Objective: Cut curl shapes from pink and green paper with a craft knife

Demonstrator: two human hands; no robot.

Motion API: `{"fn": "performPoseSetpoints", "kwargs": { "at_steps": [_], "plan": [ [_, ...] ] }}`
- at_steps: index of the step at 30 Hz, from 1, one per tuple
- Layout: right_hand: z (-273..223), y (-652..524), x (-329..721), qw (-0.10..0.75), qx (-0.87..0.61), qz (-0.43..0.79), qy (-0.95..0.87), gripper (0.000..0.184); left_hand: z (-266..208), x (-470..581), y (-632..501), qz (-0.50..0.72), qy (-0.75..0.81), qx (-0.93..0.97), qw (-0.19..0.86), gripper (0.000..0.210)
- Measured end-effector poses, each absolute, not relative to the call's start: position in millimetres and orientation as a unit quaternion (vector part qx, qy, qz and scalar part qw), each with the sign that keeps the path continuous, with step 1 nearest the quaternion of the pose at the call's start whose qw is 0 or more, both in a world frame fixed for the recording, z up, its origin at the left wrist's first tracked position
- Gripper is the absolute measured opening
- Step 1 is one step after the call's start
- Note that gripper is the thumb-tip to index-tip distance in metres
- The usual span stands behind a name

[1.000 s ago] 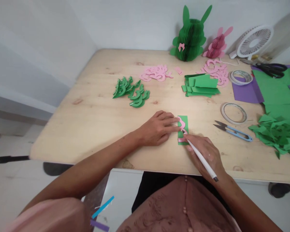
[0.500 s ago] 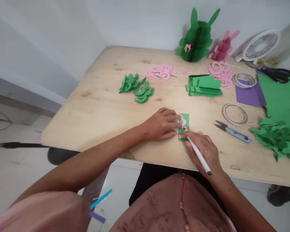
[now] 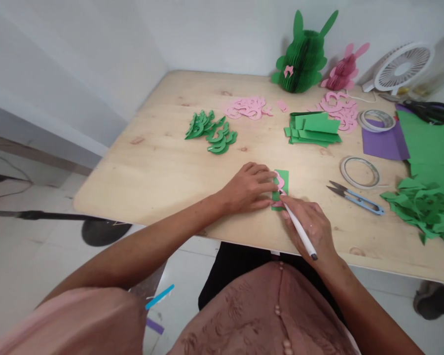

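Note:
A green paper strip (image 3: pixel 285 180) lies near the table's front edge with a pink paper cutout (image 3: pixel 280 180) on top of it. My left hand (image 3: pixel 249 186) rests flat with fingers stretched out, their tips pressing on the cutout and the strip's left side. In my right hand (image 3: pixel 313 224) is a white marker (image 3: pixel 299 228), tilted, its dark tip at the inner edge of the pink cutout. Part of the cutout is hidden under my fingers.
Behind my hands lie green cutouts (image 3: pixel 219 139), pink cutouts (image 3: pixel 249 107) and stacked green strips (image 3: pixel 313 129). Rightward are blue thread snips (image 3: pixel 357 198), a tape roll (image 3: pixel 360 172), green scraps (image 3: pixel 425 207) and black-handled scissors (image 3: pixel 427 111). Paper rabbits (image 3: pixel 302 61) and a white fan (image 3: pixel 405 67) stand at the back.
The marker tip has shifted slightly left and up along the pink cutout. My left hand stays in place on the paper. The whole view has moved a little.

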State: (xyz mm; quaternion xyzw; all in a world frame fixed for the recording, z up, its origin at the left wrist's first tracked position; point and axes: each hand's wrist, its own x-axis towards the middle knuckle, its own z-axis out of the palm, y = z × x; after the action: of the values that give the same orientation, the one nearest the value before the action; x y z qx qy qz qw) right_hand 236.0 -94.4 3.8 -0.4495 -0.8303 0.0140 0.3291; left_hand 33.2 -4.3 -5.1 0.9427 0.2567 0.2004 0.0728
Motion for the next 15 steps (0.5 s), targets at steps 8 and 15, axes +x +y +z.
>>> {"fn": "performPoseSetpoints", "kwargs": {
  "at_steps": [8,15],
  "plan": [
    [5.2,-94.8,234.7,0.330,-0.458,0.015,-0.825,0.027,-9.6,32.2,-4.5,0.214,0.261,0.938,0.078,0.030],
    [8.3,-96.5,233.0,0.328,-0.468,0.035,-0.820,0.028,-11.0,31.4,-4.4,0.229,0.258,0.935,0.077,0.031]
  ]
}}
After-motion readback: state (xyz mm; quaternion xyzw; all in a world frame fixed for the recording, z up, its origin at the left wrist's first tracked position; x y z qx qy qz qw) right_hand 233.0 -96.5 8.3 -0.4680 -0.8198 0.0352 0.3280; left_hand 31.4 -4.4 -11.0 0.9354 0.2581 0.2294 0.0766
